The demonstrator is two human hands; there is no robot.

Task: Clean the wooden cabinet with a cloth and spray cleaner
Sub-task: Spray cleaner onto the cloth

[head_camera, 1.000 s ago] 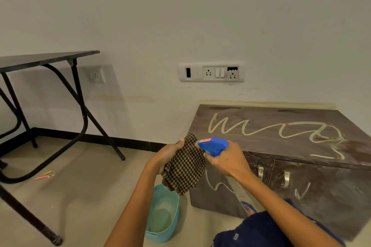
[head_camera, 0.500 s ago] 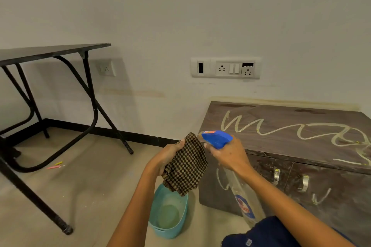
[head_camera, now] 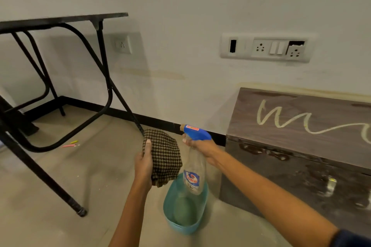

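The dark wooden cabinet (head_camera: 301, 146) stands low against the wall at the right, with pale scribbled lines across its top and smears on its front. My left hand (head_camera: 143, 163) grips a brown checked cloth (head_camera: 165, 156), bunched up and held upright. My right hand (head_camera: 202, 147) holds a clear spray bottle (head_camera: 193, 174) by its neck. Its blue trigger head (head_camera: 195, 132) points left at the cloth, a short gap away. Both hands are in front of the cabinet's left end, above the floor.
A teal plastic tub (head_camera: 185, 212) sits on the floor right below the bottle, beside the cabinet's left corner. A black folding table (head_camera: 60, 20) with metal legs fills the left. A switch and socket panel (head_camera: 267, 47) is on the wall. Small coloured sticks (head_camera: 70, 144) lie on the floor.
The view has swung left and down, so the cabinet sits further right and more of the bottle shows. My hands have drawn slightly apart, the cloth now held more upright.
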